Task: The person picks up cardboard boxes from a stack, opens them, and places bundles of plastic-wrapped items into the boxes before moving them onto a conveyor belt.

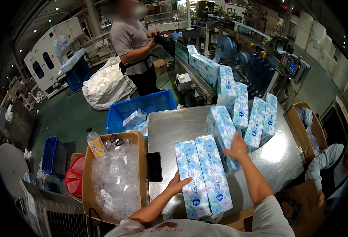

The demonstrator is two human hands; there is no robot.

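Note:
Two long blue floral tissue packs [192, 173] lie side by side on the metal table in front of me. My left hand [177, 184] grips the left edge of the nearer-left one, thumb over its top. With my right hand [236, 147] I hold a third tissue pack [220, 123] by its right side; this pack is tilted and slightly blurred. My right fingers are partly hidden against it. Beyond my right hand, two more tissue packs [255, 122] stand on the table, and further ones [225, 85] line up from the conveyor.
The metal table [166, 126] bears a black phone [155, 167] at its left. Beside it stands a carton [143, 173] of clear plastic scraps, with a bottle [96, 143]. A blue crate [114, 118] sits beyond. A co-worker [132, 43] stands far left; another person's sleeve [324, 162] shows right.

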